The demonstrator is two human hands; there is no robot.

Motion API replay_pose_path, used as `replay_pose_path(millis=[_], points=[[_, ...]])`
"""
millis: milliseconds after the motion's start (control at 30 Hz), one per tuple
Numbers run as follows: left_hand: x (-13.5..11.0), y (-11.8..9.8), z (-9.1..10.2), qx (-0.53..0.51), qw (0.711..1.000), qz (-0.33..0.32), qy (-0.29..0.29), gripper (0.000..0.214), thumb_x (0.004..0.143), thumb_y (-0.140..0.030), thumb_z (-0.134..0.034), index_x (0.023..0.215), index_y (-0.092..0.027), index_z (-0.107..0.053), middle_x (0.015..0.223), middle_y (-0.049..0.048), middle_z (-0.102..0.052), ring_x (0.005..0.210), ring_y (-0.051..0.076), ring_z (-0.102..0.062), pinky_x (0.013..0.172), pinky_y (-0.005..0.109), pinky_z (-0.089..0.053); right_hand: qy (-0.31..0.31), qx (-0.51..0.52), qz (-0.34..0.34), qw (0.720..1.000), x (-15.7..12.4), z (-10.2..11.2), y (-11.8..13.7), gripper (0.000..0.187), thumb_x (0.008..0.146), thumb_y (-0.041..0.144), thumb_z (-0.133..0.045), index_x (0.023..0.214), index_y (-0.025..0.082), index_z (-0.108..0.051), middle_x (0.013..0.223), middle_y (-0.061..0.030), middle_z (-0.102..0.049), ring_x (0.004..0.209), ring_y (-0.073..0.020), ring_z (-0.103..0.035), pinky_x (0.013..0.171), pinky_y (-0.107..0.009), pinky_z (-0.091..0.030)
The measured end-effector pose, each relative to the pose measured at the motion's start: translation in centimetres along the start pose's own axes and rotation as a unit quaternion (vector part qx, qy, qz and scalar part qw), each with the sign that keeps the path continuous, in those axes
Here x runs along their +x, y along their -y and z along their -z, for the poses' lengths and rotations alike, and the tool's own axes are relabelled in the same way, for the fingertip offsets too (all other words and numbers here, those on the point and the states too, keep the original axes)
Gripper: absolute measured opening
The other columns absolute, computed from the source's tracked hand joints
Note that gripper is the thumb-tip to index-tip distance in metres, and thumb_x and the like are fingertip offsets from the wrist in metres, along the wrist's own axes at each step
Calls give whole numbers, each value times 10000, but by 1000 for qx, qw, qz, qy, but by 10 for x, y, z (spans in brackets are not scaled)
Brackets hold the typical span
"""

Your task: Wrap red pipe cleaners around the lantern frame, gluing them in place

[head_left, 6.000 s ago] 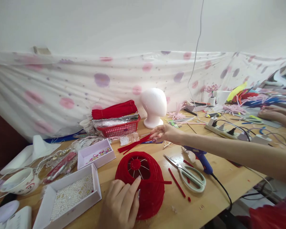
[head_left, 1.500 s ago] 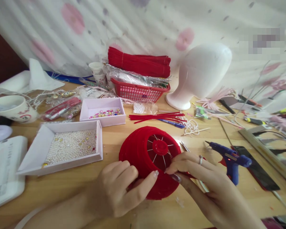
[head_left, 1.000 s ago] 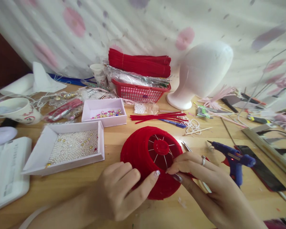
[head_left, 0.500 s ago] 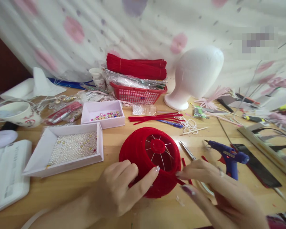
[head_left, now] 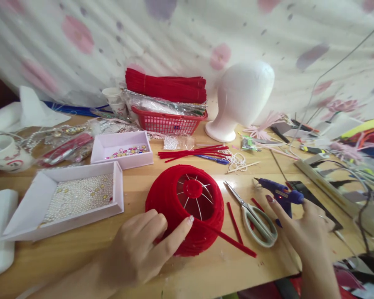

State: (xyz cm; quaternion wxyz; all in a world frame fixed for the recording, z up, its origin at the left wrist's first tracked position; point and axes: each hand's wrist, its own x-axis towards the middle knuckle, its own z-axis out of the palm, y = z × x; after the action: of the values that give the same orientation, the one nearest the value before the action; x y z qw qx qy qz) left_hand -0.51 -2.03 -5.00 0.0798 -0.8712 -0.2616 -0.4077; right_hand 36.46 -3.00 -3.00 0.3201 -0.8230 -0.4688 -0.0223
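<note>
A round red fuzzy form (head_left: pixel 162 187) made of wound strips sits on the table, with thin wires like spokes in its round opening. My left hand (head_left: pixel 146 245) is at its near left side, fingers curled against it and index finger pressing a red fuzzy strip (head_left: pixel 237 241) at the opening's edge. The strip's free end sticks out to the right. My right hand (head_left: pixel 308 232) is at the blue glue gun (head_left: pixel 280 192), thumb and fingers spread on either side of it. Scissors (head_left: pixel 258 224) lie between the form and that hand.
Cut red pieces (head_left: pixel 235 222) lie beside the scissors. Behind are loose red strips (head_left: pixel 193 153), a red basket (head_left: pixel 168 124) and a white foam head (head_left: pixel 239 95). Two white boxes (head_left: pixel 120 199) (head_left: pixel 148 155) hold beads and gems. A phone (head_left: pixel 327 216) and power strip (head_left: pixel 327 187) lie right.
My right hand has let go of the red strip and moved right to the glue gun. My left hand stays on the form. The view has shifted right.
</note>
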Motion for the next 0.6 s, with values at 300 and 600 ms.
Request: replay_pose_path(millis=[300,600], points=[[-4,1,0,-18,1000,4,9,527,934,-45,-478,1451,-145,-481,690,-12,-480,602,148,-420,527,272,-391,54,64,-32,996,14,-4,6,426,778,541,-632,904,158,-768,775,-102,-745,750,-282,-701,559,-325,-525],[0,2,12,7,998,-9,69,526,907,-54,-542,1423,-137,-486,691,-17,-507,605,149,-457,539,272,-422,113,218,175,954,-30,54,59,542,807,786,-542,760,274,-713,737,-83,-672,702,-270,-641,565,-364,-486]])
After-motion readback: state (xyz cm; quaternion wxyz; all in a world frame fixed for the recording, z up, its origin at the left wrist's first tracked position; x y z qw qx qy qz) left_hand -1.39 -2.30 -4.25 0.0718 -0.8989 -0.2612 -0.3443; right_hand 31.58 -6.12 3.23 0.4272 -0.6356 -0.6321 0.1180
